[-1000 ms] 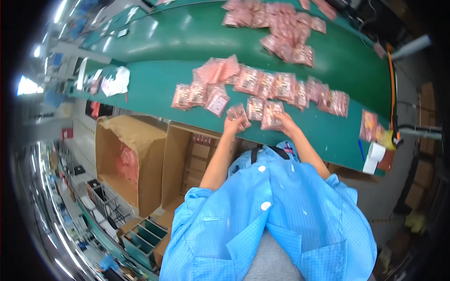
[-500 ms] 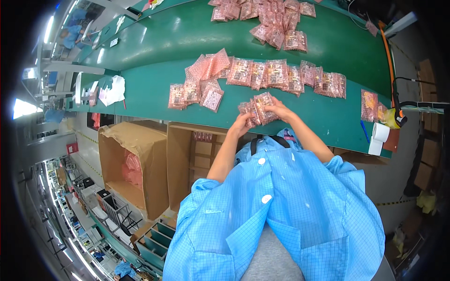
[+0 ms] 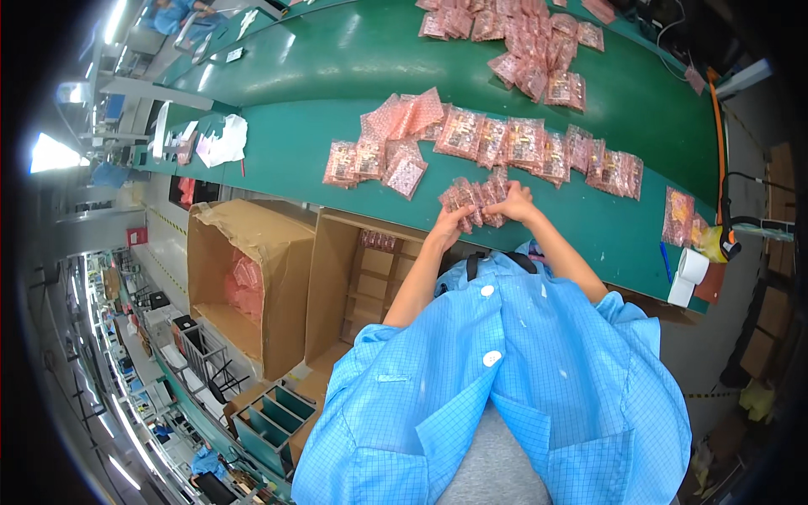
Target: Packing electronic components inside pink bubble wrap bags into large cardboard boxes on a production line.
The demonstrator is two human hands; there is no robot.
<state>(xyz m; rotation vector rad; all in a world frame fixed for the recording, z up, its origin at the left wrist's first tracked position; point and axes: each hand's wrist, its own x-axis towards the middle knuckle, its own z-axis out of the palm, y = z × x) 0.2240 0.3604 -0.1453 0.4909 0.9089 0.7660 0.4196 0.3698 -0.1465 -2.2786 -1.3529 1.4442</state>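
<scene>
Just above the near edge of the green table [image 3: 290,181], both my hands grip a cluster of pink bubble-wrap packets [image 3: 476,199] set side by side. My left hand [image 3: 451,222] is closed around the left end, and my right hand [image 3: 515,204] is closed on the right end. What the packets contain is too small to make out. A row of similar packets [image 3: 525,143] lies just beyond my hands. To the left are more packets [image 3: 342,162] and some loose pink bubble bags [image 3: 402,118].
Further packets [image 3: 539,50] are heaped on the green conveyor belt [image 3: 353,63] beyond. A label roll [image 3: 693,266], a blue pen [image 3: 666,263] and a yellow tape roll [image 3: 715,244] lie at right. Open cardboard boxes [image 3: 290,261] stand below the table's left edge.
The view has shifted, so the table appears further right. The packets in my hands have turned from lying broad to standing more on edge, squeezed together between both hands.
</scene>
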